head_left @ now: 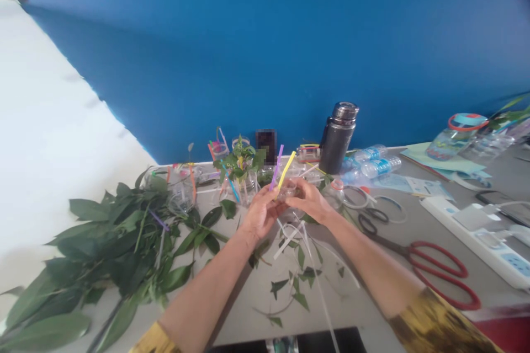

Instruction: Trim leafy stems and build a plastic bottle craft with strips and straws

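"What are the hands doing?"

"Both are closing around one small clear plastic cup [286,192], held above the grey table [248,309]. The left hand [260,212] and the right hand [310,200] are keeping their fingers pressed together, pinching the cup from either side, though I can't make out every fingertip."

"Anything rising from it?"

"Two straws are sticking up from between the hands: a purple straw [276,168] and a yellow straw [286,170]."

"What's lying closest?"

"Several loose white plastic strips [290,237] are lying just below the hands. A heap of leafy green branches [103,248] is spreading to the left, and two pairs of scissors are lying to the right: red-handled scissors [439,273] and, farther off, black-handled scissors [370,219]."

"And farther away?"

"Two water bottles [370,153] are lying beside one dark steel vacuum flask [337,138], which is standing just in front of the blue wall [207,77]."
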A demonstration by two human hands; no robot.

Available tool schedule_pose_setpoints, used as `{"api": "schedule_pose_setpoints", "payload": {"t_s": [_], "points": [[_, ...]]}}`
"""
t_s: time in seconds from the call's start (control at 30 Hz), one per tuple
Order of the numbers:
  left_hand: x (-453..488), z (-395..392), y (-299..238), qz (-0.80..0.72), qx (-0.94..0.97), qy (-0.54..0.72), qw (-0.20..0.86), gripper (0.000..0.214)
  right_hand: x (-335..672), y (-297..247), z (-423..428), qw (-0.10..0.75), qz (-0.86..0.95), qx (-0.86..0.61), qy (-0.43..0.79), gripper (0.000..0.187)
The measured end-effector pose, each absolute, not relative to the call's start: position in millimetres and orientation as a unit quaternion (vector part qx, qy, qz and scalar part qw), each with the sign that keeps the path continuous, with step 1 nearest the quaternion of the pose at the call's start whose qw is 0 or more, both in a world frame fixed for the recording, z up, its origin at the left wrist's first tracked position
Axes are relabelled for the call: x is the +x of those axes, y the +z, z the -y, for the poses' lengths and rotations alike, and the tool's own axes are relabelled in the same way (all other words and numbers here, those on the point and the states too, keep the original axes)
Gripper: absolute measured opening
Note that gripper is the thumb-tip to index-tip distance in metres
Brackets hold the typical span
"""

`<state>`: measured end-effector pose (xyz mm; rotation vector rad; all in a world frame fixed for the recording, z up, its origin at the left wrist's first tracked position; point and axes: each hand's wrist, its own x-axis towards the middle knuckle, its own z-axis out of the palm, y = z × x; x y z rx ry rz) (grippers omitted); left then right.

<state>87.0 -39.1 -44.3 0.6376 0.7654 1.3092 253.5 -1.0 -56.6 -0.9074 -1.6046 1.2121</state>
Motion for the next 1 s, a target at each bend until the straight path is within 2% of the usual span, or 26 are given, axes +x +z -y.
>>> {"api": "schedule_pose_setpoints", "payload": {"t_s": [0.13, 0.4, 0.57, 0.77, 0.87, 0.93, 1.0], "points": [[88, 38, -45, -0.349, 0.292, 0.588, 0.669, 0.033, 251, -58, 1, 0.451, 0.658, -0.375, 0.472, 0.043], [88, 38, -49, -0.347, 0.293, 0.584, 0.673, 0.039, 255, -65, -9, 0.457, 0.644, -0.39, 0.474, 0.066], [82, 35, -49, -0.377, 0.234, 0.581, 0.683, 0.045, 260, -67, -14, 0.485, 0.633, -0.41, 0.443, 0.065], [84, 35, -48, -0.407, 0.239, 0.567, 0.675, 0.037, 260, -71, -16, 0.492, 0.63, -0.407, 0.443, 0.062], [79, 41, -33, -0.468, 0.336, 0.474, 0.666, 0.032, 261, -75, -19, 0.492, 0.628, -0.421, 0.432, 0.059], [69, 52, -11, -0.469, 0.489, 0.349, 0.647, 0.031, 262, -77, -20, 0.494, 0.626, -0.415, 0.439, 0.059], [52, 66, 19, -0.424, 0.668, 0.214, 0.573, 0.029, 263, -78, -21, 0.494, 0.624, -0.403, 0.452, 0.063]]}}
